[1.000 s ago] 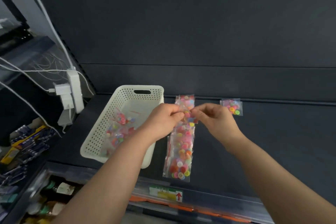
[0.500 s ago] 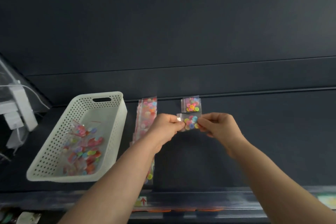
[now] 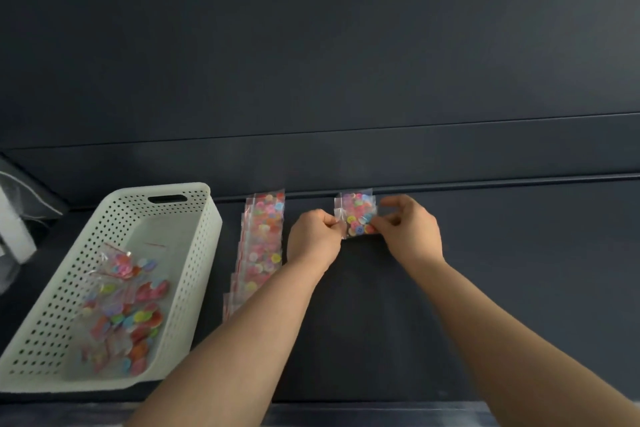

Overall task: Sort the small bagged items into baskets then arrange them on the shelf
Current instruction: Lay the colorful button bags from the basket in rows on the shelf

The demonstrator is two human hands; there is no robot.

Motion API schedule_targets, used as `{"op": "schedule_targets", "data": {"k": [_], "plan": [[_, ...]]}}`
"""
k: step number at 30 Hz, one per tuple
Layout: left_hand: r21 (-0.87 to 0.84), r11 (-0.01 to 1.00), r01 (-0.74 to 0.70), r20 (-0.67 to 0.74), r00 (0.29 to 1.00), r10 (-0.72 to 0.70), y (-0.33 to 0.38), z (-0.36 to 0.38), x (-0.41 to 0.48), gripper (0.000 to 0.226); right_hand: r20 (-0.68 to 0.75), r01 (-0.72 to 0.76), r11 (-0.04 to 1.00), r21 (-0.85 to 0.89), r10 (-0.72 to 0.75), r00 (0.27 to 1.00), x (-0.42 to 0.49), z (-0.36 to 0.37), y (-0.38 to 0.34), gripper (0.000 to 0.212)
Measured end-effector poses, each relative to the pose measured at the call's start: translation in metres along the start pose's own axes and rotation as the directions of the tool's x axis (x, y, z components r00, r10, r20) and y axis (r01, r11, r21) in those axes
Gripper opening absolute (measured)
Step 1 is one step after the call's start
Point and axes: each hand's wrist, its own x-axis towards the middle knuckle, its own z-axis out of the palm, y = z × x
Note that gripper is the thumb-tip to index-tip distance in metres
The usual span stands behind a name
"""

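item 1: my left hand [image 3: 313, 239], fingers curled, thumb and forefinger pinching the left edge of a small clear plastic bag of mixed pastel buttons [image 3: 360, 224].
item 2: my right hand [image 3: 408, 232], fingers curled, pinching the same bag's right edge. the bag is held between both hands, low over the dark matte shelf [image 3: 519, 270], near its back. i cannot tell whether it touches the shelf.
item 3: a second small clear bag of coloured buttons [image 3: 355, 199], just behind the held one, at the back ledge. the held bag overlaps its near edge.
item 4: a long row of overlapping clear button bags with red seal strips [image 3: 265, 236], flat on the shelf just left of my left hand. my left forearm covers its near end.
item 5: a white perforated plastic basket with a slot handle [image 3: 207, 218], left of the row, holding a loose heap of more button bags [image 3: 128, 308].
item 6: a blurred white object [image 3: 14, 232] at the far left edge, kind not legible.
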Motion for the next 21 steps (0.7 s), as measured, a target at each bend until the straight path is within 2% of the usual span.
{"op": "schedule_targets", "data": {"k": [9,12,16,19,21], "plan": [[0.213,0.977,0.009,0.005,1.0,-0.01,0.002,0.009,0.021,0.028,-0.05,-0.022,0.995,-0.098,0.018,0.999,0.011,0.011,0.001,0.033],[0.194,0.981,0.017,0.013,1.0,-0.02,0.002,0.007,0.022,0.037,-0.048,-0.021,0.995,-0.095,0.016,0.999,0.01,0.01,-0.001,0.035],[0.102,0.994,0.028,0.017,0.999,-0.03,0.0,0.0,0.022,0.036,-0.059,0.008,0.998,-0.06,-0.012,0.998,0.007,0.005,-0.004,0.032],[0.103,0.994,-0.033,0.006,0.999,0.033,0.004,-0.02,0.016,0.024,-0.087,0.087,0.977,-0.197,-0.106,0.991,0.001,0.0,-0.01,0.021],[0.138,0.985,-0.101,0.001,0.995,0.102,0.007,-0.042,0.009,0.014,-0.055,0.186,0.923,-0.336,-0.217,0.975,-0.005,0.001,-0.017,0.021]]}}
